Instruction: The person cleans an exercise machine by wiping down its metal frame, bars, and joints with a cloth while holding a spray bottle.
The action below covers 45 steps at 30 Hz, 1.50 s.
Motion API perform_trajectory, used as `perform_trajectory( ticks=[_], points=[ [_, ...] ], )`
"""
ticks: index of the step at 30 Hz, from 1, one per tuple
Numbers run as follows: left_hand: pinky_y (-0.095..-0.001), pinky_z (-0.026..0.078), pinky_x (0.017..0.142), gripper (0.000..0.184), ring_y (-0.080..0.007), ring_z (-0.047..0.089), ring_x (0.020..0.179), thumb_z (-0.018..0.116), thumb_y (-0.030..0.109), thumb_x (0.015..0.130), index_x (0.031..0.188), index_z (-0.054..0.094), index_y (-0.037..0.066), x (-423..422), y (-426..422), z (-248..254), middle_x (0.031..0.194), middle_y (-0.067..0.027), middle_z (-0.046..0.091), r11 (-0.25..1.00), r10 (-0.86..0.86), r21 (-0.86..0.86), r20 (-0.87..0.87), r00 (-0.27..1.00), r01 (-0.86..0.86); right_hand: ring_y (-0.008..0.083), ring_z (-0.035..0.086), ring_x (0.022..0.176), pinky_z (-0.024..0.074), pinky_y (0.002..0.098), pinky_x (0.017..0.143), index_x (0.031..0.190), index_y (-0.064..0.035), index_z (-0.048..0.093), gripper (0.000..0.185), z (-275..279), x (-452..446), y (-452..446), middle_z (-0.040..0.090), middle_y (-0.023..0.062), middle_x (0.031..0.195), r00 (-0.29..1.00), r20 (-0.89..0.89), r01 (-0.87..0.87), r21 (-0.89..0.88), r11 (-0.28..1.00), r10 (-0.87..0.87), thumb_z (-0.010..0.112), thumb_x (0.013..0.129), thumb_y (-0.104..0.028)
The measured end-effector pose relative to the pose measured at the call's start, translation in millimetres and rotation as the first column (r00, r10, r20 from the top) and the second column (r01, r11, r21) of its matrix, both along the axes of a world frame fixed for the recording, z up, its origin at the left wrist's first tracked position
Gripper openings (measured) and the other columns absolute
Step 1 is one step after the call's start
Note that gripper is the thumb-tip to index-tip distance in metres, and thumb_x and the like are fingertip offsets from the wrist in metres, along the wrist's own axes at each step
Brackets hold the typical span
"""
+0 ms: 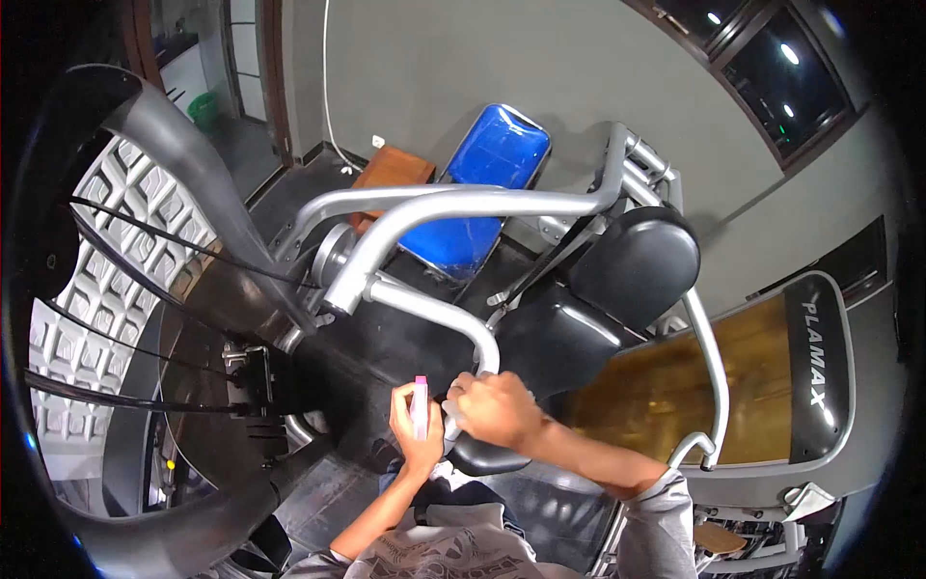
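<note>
My left hand (pixel 415 449) is closed around a small, slim whitish bottle (pixel 419 413) with a pink cap, held upright. Just to its right, my right hand (pixel 500 413) is curled and slightly blurred, at the lower end of a curved silver tube (pixel 453 318) of a gym machine. Something pale shows at its fingers, perhaps a cloth, too unclear to name. Beyond the hands are the machine's black padded seat (pixel 550 343) and its black backrest (pixel 637 261).
A blue padded bench (pixel 497 150) and a brown wooden box (pixel 395 169) stand by the grey wall. Black cables (pixel 145 232) and a dark curved frame (pixel 193 154) fill the left side. A gold panel marked PLAMAX (pixel 743 386) is at the right.
</note>
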State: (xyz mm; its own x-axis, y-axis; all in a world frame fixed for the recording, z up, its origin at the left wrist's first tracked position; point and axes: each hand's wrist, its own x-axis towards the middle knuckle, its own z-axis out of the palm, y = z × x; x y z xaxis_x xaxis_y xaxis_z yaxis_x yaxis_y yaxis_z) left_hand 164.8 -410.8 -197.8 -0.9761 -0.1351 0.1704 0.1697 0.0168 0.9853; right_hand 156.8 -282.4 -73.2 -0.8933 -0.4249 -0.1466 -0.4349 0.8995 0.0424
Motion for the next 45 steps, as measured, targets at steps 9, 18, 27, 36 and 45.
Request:
perform_trajectory(
  ticks=[9,18,27,36,45],
  points=[
    [-0.0378,0.048,0.071,0.022,-0.0241,0.06,0.073,0.066,0.002,0.079,0.1,0.057,0.001,-3.1,0.8,-9.0,0.083,-0.0108,0.059,0.992,-0.111,0.057,0.036,0.993,0.109,0.0179,0.066,0.087,0.056,0.0325,0.06,0.113,-0.0282,0.071,0.037,19.0,-18.7,47.8,0.062,-0.0031,0.093,0.923,-0.304,0.155,-0.272,0.95,-0.238,0.078,0.077,-0.023],
    [-0.04,0.046,0.068,0.029,-0.0261,0.058,0.073,0.074,0.008,0.076,0.1,0.058,0.003,-4.8,-4.9,-5.2,0.084,-0.0106,0.058,0.99,-0.132,-0.049,-0.036,0.991,0.131,0.0265,0.069,0.091,0.0532,0.0332,0.08,0.115,-0.0039,0.069,0.03,-56.9,31.8,40.1,0.069,0.0137,0.1,0.684,-0.168,0.304,-0.819,0.486,-0.71,0.076,0.086,-0.009],
    [-0.0407,0.043,0.071,0.029,-0.0262,0.056,0.075,0.074,0.015,0.078,0.1,0.058,0.006,-5.4,-7.9,0.2,0.087,-0.0084,0.058,0.988,-0.121,-0.112,-0.149,0.981,0.105,0.0149,0.064,0.101,0.05,0.0295,0.09,0.124,0.0046,0.063,0.029,-116.3,33.3,18.5,0.07,0.0076,0.109,0.611,0.453,0.314,-0.892,-0.326,-0.649,0.055,0.1,-0.011],
    [-0.0404,0.043,0.074,0.028,-0.0269,0.056,0.079,0.074,0.013,0.078,0.101,0.059,0.006,-5.6,-9.0,3.8,0.092,-0.0095,0.059,0.982,-0.129,-0.156,-0.169,0.977,0.103,0.0164,0.067,0.103,0.0507,0.0295,0.09,0.117,0.0,0.069,0.026,-61.7,-40.3,58.6,0.073,0.0102,0.108,0.814,0.152,0.26,-0.958,0.117,-0.56,0.064,0.095,-0.011],
    [-0.0392,0.047,0.068,0.026,-0.0256,0.059,0.072,0.073,0.01,0.075,0.096,0.059,0.004,-9.0,-3.2,6.4,0.085,-0.01,0.059,0.991,-0.093,-0.114,-0.169,0.981,0.074,0.0277,0.069,0.096,0.0528,0.0354,0.084,0.115,-0.0091,0.073,0.036,-36.1,18.0,39.7,0.068,0.0122,0.104,0.773,-0.116,0.221,-0.873,0.436,-0.624,0.073,0.079,-0.006]
  ],
)
